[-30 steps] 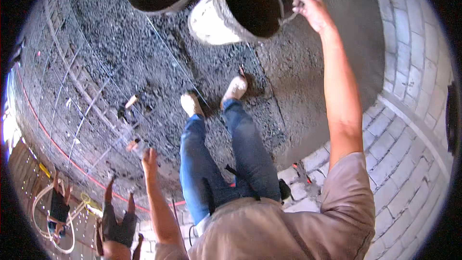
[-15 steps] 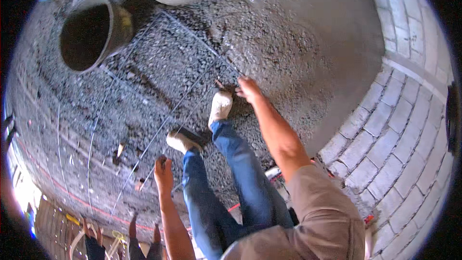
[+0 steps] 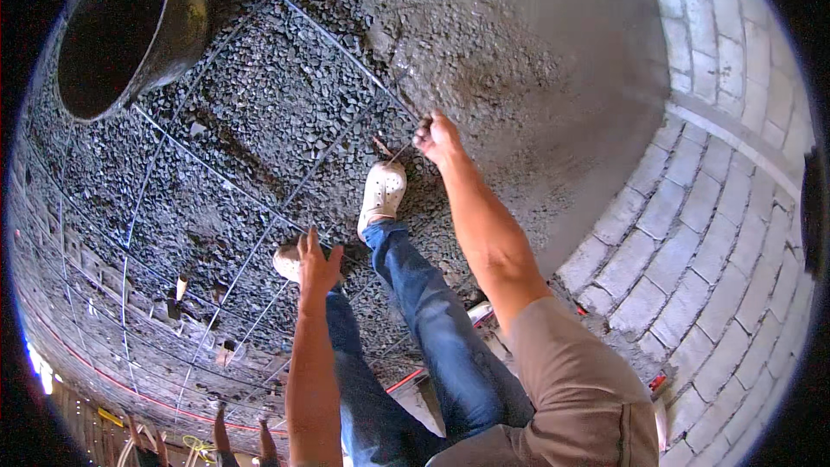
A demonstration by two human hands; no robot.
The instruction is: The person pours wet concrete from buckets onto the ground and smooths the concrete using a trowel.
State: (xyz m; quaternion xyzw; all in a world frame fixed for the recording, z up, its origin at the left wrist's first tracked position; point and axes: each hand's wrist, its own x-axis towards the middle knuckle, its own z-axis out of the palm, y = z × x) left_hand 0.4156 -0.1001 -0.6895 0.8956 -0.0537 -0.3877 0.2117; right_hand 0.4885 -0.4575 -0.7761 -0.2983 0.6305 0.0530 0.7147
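Observation:
A grid of thin steel reinforcing bars (image 3: pixel 337 45) lies over dark gravel (image 3: pixel 303 86). My right hand (image 3: pixel 438 136) is closed around one of these bars, at the border between gravel and wet concrete (image 3: pixel 506 78). To the left, my left hand (image 3: pixel 318 261) has its fingers stretched and thumb apart, holding nothing. Its fingertips are by another bar crossing; whether they touch it I cannot tell. Both my feet, in pale clogs (image 3: pixel 383 190), stand on the gravel between my hands.
A large dirty bucket (image 3: pixel 186 30) lies tipped at the upper left. Smooth wet concrete (image 3: pixel 605 78) meets a grey block wall (image 3: pixel 692 233) on the right. A small wooden-handled tool (image 3: pixel 181 287) stands at left. A red line (image 3: pixel 82 348) and other people's legs (image 3: pixel 222 434) appear lower left.
My left hand has moved forward and its fingers have spread. My right hand stays at the bar, now closed around it. The view has shifted; the white rounded object at the top is out of sight.

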